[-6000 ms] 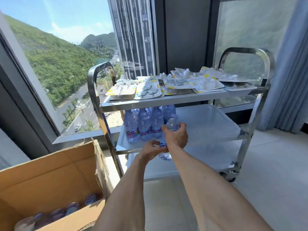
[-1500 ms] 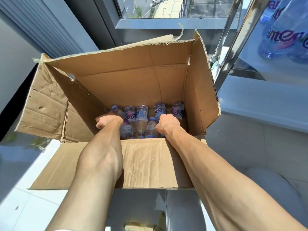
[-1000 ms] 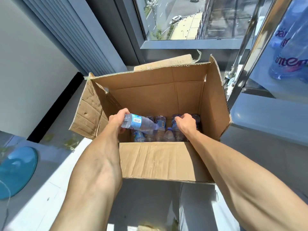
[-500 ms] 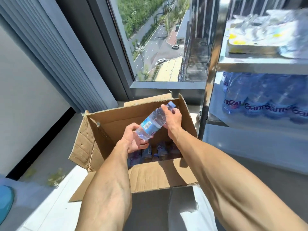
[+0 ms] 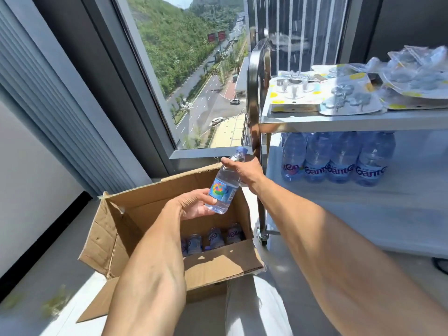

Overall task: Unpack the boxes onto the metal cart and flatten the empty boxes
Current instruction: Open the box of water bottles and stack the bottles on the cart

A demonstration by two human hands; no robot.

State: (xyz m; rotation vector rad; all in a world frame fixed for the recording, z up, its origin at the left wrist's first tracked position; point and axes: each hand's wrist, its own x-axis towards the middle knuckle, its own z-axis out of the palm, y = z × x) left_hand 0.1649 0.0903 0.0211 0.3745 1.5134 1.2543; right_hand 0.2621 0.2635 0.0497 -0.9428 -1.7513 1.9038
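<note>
- Head view: fingers of the right hand (image 5: 244, 171) curl round the neck of a water bottle (image 5: 224, 186); the left hand (image 5: 194, 206) cups its base, thumb pressed on the label.
- Its long axis runs tilted, cap up and to the right, held above the open cardboard box (image 5: 155, 238).
- More bottles (image 5: 215, 238) lie in the box bottom.
- To the right stands the metal cart (image 5: 339, 121); its middle shelf, with a row of shelved bottles (image 5: 337, 158), lies nearer the right hand, I'd say.

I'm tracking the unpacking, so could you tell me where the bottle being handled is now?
The bottle is held tilted above the open cardboard box, left hand at its base, right hand near its cap, left of the metal cart.
</note>
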